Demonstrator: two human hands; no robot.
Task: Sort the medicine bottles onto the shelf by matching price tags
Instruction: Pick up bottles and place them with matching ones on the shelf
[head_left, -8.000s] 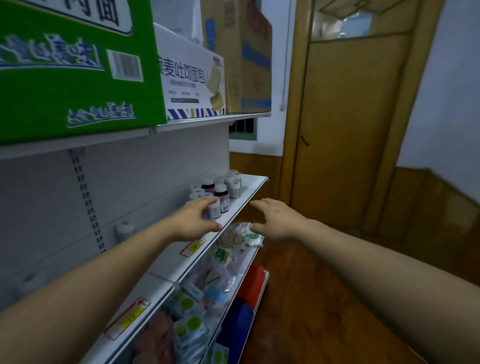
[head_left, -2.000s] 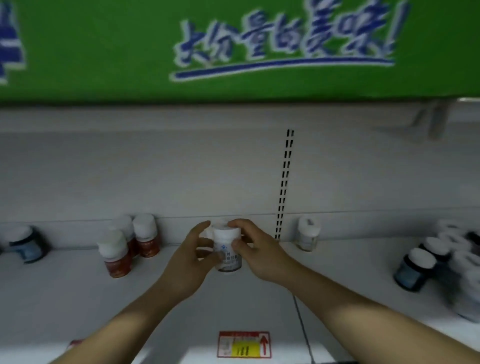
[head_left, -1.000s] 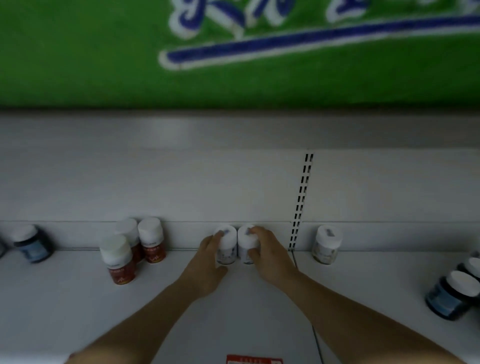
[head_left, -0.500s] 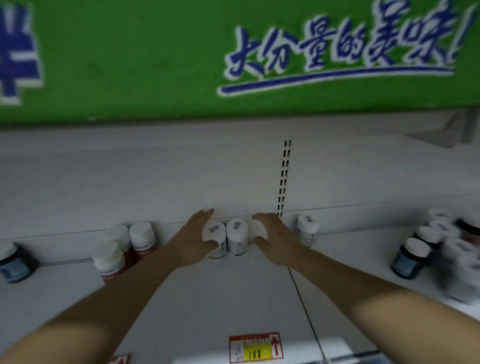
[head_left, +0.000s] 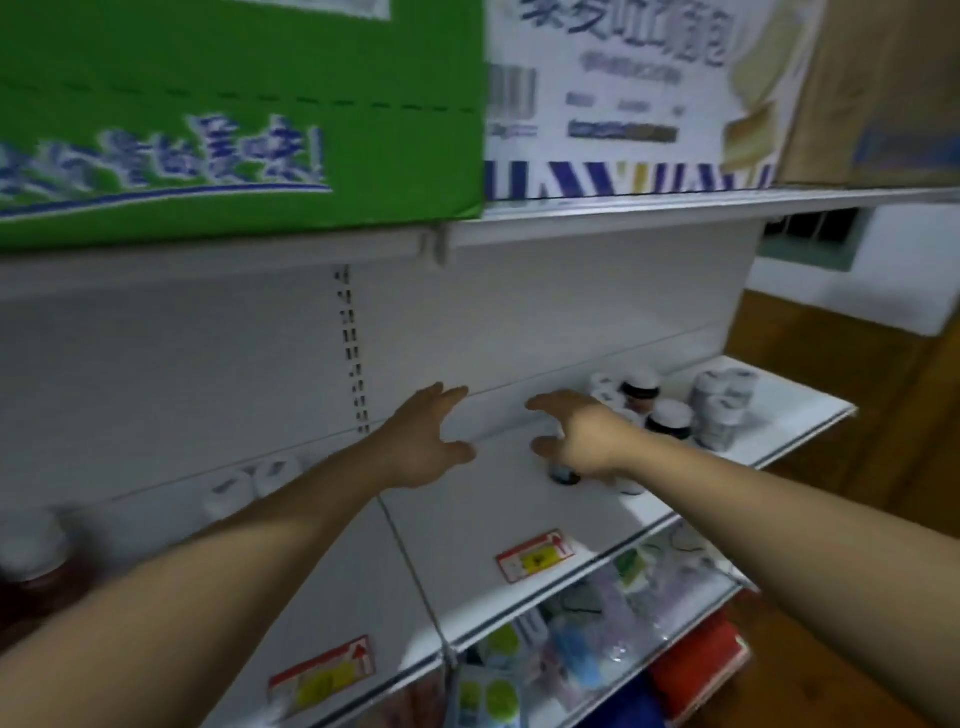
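Observation:
Both my arms stretch over the white shelf (head_left: 498, 509). My left hand (head_left: 423, 439) hovers above the shelf with its fingers spread and holds nothing. My right hand (head_left: 579, 434) is spread over a dark bottle (head_left: 563, 473), hiding its cap; whether it touches the bottle is unclear. Just right of it stands a cluster of bottles: dark ones with white caps (head_left: 670, 418) and white ones (head_left: 719, 410). Two white bottles (head_left: 249, 480) stand at the shelf's back on the left, with a blurred red bottle (head_left: 31, 566) further left. Red-and-yellow price tags (head_left: 535, 556) (head_left: 322, 670) sit on the front edge.
The upper shelf carries a green carton (head_left: 234, 114), a white bread box (head_left: 623, 93) and a brown carton (head_left: 883, 88) close overhead. Below, a lower shelf holds plastic packets (head_left: 597, 639). The shelf ends at the right, beside wooden panelling (head_left: 857, 364).
Both hands have let go of the two white bottles at the shelf's back and moved right toward the bottle cluster. The view has swung right with them.

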